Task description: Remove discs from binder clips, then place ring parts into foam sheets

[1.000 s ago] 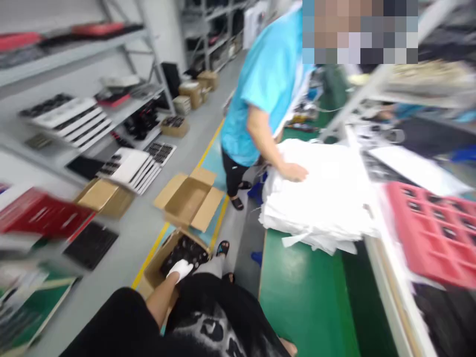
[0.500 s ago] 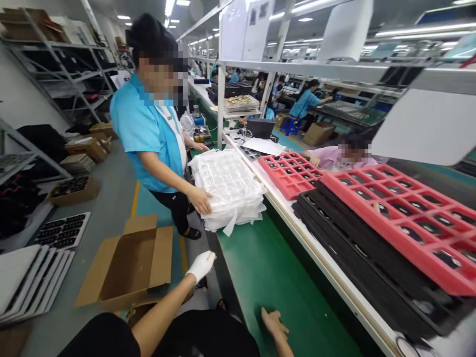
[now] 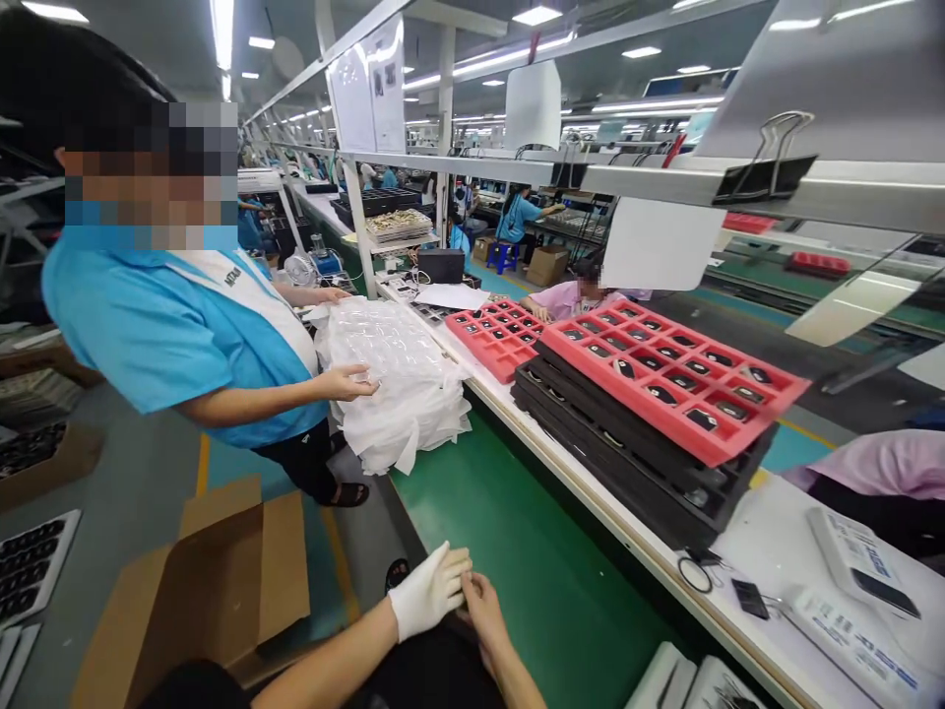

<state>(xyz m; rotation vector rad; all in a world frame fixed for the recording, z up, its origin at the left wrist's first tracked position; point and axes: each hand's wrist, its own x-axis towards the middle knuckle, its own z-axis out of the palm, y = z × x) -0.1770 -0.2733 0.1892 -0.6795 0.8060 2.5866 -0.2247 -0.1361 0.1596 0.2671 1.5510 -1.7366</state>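
Observation:
My left hand (image 3: 432,593), in a white glove with bare fingertips, is raised over the near edge of the green bench (image 3: 517,492), its fingers apart and nothing in it. My bare right hand (image 3: 483,611) meets it, fingertips touching the gloved fingers; its fingers are bent together, and whether they pinch anything is too small to tell. Beyond my hands lies a stack of white plastic-wrapped trays (image 3: 399,374). A person in a blue shirt (image 3: 148,315) stands at its left with one hand over it and the other at its far edge.
An open cardboard box (image 3: 214,591) stands on the floor at the left. Along the right runs a white shelf with red foam trays (image 3: 664,364) of small dark parts, black trays (image 3: 612,453) beneath them, and white boxes (image 3: 856,640). A person in pink (image 3: 886,463) is behind it.
The view has turned right. My hands, apart before, have come together; my gloved left hand has opened from a closed shape. The person's near hand has lifted off the wrapped stack.

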